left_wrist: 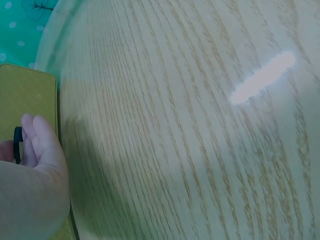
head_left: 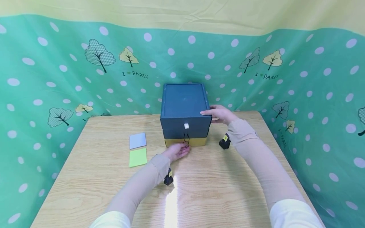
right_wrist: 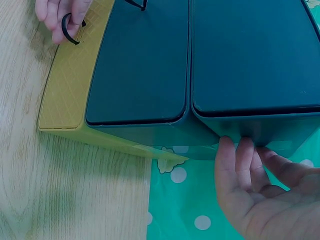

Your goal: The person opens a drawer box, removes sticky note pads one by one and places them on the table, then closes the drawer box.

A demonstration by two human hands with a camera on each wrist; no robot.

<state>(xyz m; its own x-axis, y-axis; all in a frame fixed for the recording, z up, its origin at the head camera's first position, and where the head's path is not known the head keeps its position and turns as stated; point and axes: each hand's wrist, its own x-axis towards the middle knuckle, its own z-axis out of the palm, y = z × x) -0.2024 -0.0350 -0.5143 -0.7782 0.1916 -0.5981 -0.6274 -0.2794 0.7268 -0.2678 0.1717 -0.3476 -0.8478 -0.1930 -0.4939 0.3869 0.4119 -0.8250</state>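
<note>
A stack of drawer boxes stands at the table's back, two dark blue units (head_left: 184,101) above a yellow drawer (head_left: 198,142). The left hand (head_left: 178,151) is at the yellow drawer's front, its fingers around the black loop handle (right_wrist: 69,31), as the right wrist view shows. Against the stack's right side rests the right hand (head_left: 220,114), fingertips touching the upper blue box, thumb near its top edge. All drawers look closed. The upper drawer has a white knob (head_left: 186,126); a black loop (head_left: 186,137) hangs on the middle one.
Blue sticky notes (head_left: 137,141) and green sticky notes (head_left: 138,157) lie on the wooden table (head_left: 85,177) left of the stack. A green dotted curtain (head_left: 65,76) hangs behind and at both sides. Black wrist devices sit at both wrists.
</note>
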